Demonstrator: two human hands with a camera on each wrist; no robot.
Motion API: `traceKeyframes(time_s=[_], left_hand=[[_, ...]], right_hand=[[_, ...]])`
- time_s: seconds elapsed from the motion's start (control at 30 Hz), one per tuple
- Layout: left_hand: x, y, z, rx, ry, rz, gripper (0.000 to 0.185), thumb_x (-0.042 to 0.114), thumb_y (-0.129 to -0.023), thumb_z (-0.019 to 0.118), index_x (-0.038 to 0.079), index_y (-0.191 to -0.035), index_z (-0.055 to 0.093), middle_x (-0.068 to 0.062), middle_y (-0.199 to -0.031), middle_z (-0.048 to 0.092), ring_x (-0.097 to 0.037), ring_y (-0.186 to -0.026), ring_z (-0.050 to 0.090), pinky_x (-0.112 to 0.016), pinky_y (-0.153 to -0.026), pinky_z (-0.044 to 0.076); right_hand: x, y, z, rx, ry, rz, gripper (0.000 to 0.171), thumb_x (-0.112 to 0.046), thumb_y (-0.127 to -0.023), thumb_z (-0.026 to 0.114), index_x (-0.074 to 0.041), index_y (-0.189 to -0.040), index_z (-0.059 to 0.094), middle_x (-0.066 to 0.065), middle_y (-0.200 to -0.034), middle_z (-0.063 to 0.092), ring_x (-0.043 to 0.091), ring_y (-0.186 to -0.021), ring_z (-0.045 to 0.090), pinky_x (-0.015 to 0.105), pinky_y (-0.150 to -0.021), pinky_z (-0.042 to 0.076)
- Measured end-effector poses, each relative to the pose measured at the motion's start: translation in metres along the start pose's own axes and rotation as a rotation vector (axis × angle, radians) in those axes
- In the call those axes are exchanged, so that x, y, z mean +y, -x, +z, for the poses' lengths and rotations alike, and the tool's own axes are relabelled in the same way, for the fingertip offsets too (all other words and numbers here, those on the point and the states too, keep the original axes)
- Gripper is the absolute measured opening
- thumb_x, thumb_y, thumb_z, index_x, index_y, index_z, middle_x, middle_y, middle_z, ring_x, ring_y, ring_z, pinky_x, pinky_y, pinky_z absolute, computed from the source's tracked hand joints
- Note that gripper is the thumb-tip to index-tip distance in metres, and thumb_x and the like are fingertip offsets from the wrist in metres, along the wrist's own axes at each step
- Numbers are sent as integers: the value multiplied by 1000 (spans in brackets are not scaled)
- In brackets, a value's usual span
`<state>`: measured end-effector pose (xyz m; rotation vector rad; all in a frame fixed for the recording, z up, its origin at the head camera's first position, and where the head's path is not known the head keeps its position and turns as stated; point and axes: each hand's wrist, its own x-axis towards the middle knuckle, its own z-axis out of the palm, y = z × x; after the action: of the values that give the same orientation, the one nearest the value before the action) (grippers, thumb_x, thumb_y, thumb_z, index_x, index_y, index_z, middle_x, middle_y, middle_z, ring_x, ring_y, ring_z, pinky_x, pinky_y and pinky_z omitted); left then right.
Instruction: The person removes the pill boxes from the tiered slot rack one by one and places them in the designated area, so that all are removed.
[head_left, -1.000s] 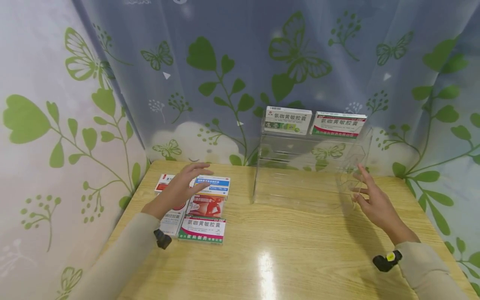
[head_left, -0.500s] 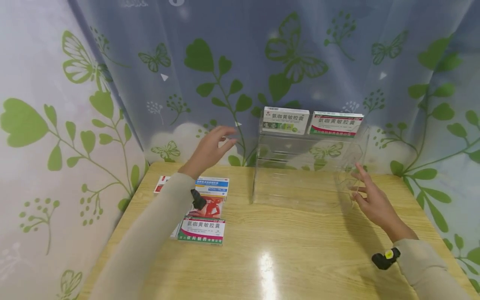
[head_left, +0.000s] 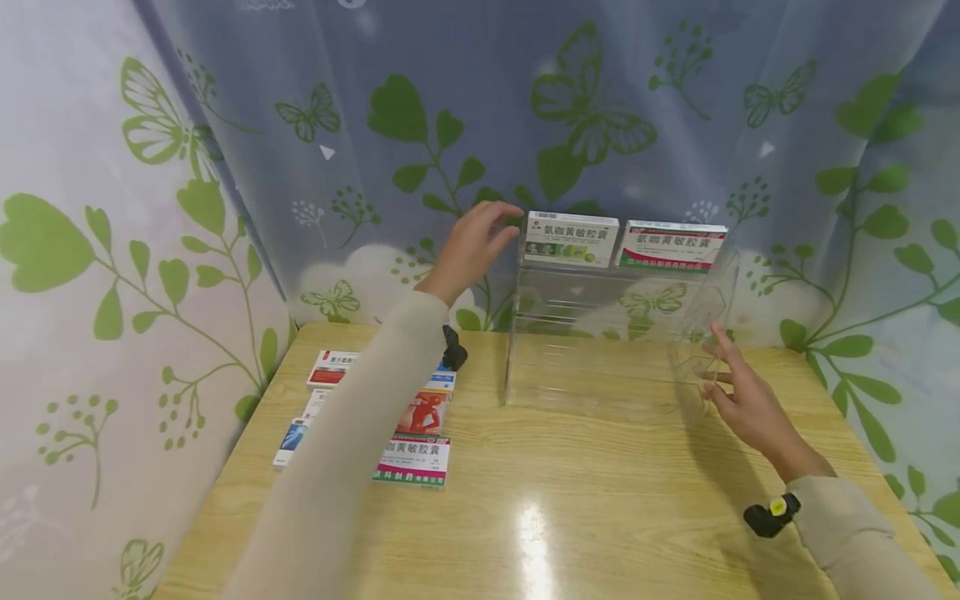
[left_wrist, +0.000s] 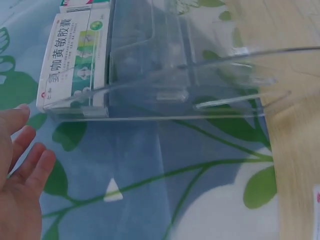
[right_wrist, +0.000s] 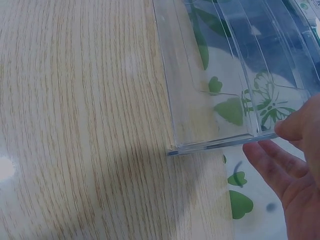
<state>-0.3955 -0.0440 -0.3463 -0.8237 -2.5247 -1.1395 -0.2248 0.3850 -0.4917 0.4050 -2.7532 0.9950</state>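
Boxes [head_left: 405, 417] lay flat in cluster on table [head_left: 570, 517], left side, partly hidden under left sleeve. Left hand [head_left: 471, 246] was raised near top-left corner of clear rack [head_left: 525, 367], fingers loosely spread, holding nothing, just beside green box [head_left: 572, 239] on top shelf. Red box [head_left: 672, 247] stood next to it, right. Right hand [head_left: 742, 400] rested at rack's right wall, fingers straight and spread, fingertips [right_wrist: 280, 131] touching its edge.
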Motion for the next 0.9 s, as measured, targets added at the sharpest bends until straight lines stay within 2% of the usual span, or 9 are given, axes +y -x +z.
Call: traceKeyframes(time_s=[0.27, 0.5, 0.6, 0.73, 0.9], left_hand=[[11, -19, 11, -21, -48, -47, 34, 22, -114, 59, 13, -147, 66, -9, -158, 59, -29, -151, 50, -46, -130, 39], [14, -24, 20, -58, -63, -73, 37, 20, -117, 54, 14, -152, 62, -7, -161, 59, -28, -152, 50, -45, -129, 40], [16, -25, 23, -60, -36, -61, 36, 20, -117, 53, 13, -151, 63, -7, -155, 64, -26, -146, 54, -44, -125, 44], [17, -25, 25, -28, 2, -19, 33, 18, -115, 56, 12, -146, 67, -7, -144, 70, -24, -133, 60, -41, -114, 50], [20, -23, 22, 55, 44, 38, 29, 17, -115, 57, 13, -141, 69, -7, -130, 70, -21, -116, 64, -37, -99, 55]], right_hand=[[1, -3, 0, -1, 3, -13, 100, 12, -105, 59, -19, -177, -2, 39, -164, 38, 61, -121, 65, 55, -82, 66], [0, -3, 0, -13, 2, 7, 99, 11, -106, 59, -18, -177, -3, 39, -165, 37, 62, -123, 64, 62, -85, 63], [0, -2, 0, -13, 4, 10, 99, 11, -106, 59, -18, -177, -3, 39, -164, 37, 62, -123, 64, 62, -85, 64], [0, -1, 0, -11, -4, 6, 99, 11, -106, 59, -17, -177, -3, 40, -164, 37, 63, -122, 64, 61, -84, 64], [1, 1, -1, -8, -9, 7, 99, 11, -106, 60, -17, -177, -3, 40, -164, 37, 63, -122, 64, 60, -83, 64]])
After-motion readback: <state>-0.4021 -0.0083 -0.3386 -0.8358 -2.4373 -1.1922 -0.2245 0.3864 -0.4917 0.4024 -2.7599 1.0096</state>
